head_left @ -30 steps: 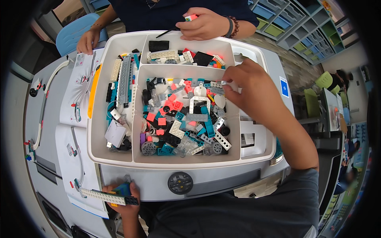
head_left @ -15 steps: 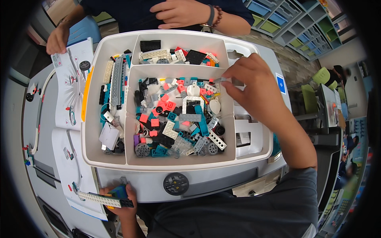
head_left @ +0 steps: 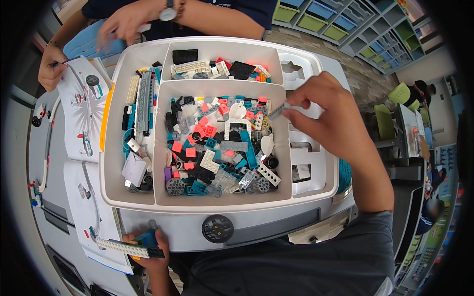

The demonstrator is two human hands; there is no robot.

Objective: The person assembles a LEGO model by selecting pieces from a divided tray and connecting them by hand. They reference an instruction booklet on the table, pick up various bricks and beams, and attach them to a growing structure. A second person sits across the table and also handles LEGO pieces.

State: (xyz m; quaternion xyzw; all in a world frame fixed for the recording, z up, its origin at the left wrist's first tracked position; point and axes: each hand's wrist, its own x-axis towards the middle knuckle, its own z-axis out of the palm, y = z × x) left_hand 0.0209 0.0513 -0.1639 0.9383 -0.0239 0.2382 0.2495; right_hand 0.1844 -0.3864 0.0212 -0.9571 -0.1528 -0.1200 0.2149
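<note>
Above the right wall of the middle compartment, my right hand (head_left: pixel 326 111) pinches a small grey building-brick piece (head_left: pixel 278 111) between thumb and fingertips. Below lies the white sorting tray (head_left: pixel 222 208), filled with loose bricks in coral, teal, black, white and clear. Low on the left, my left hand (head_left: pixel 157 254) is closed around a brick model (head_left: pixel 121 246) with a long white studded beam, a black end and blue and yellow parts. Part of the model is hidden by my fingers. A black wheel (head_left: pixel 217 228) rests on the table between my left hand and the tray.
An open picture instruction booklet (head_left: pixel 81 133) lies left of the tray. Across the table a co-worker's hand (head_left: pixel 52 69) holds its upper edge, while the other hand (head_left: pixel 131 22) is blurred. A drawer shelf (head_left: pixel 340 19) stands far right; chairs are behind.
My right hand has shifted slightly right and tilted, showing more of the grey piece. The co-worker's blurred hand has moved left, and the booklet page has shifted. My left hand stays put.
</note>
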